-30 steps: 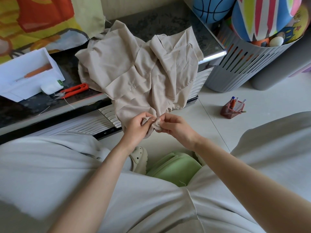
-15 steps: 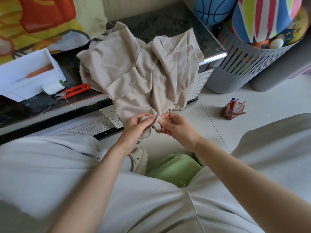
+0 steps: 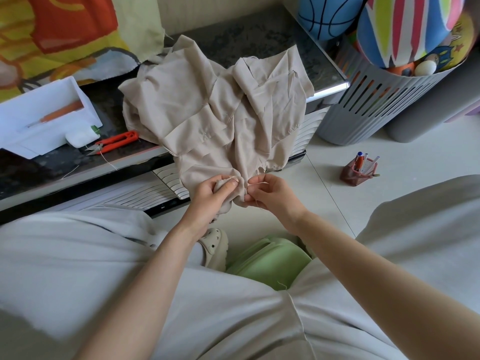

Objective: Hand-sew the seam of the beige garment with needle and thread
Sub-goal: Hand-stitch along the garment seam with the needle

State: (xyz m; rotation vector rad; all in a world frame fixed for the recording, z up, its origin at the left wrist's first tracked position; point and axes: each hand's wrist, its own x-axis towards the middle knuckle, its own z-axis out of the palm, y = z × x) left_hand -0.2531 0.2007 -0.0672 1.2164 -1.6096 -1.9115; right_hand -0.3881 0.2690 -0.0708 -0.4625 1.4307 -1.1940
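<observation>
The seam edge of the beige garment (image 3: 215,113) is gripped in the left hand (image 3: 210,193), a fold bunched under its thumb. Just beside it, the same edge is pinched by the curled fingertips of the right hand (image 3: 270,194). A pale thread (image 3: 257,183) is seen running from the cloth across the right hand's fingers. The needle itself cannot be made out. The rest of the garment is heaped on the dark table (image 3: 259,35) beyond both hands, with its lower edge hanging down into them.

A stitch is judged to be in hand. The cloth between the two hands is best held flat and taut, the thread drawn through gently so the seam is not puckered, and the stitches set small and close to the edge.

Now the containers. Far out beyond the left hand, an orange-handled tool (image 3: 59,114) is held in a white box (image 3: 39,100), with red snips (image 3: 114,142) lying nearer. Beyond the right hand, a striped ball (image 3: 405,27) and a small white ball (image 3: 424,68) are carried in a grey slotted basket (image 3: 376,107). Nearer the right hand, on the floor, pens (image 3: 359,161) are stood in a small reddish holder (image 3: 357,175).
</observation>
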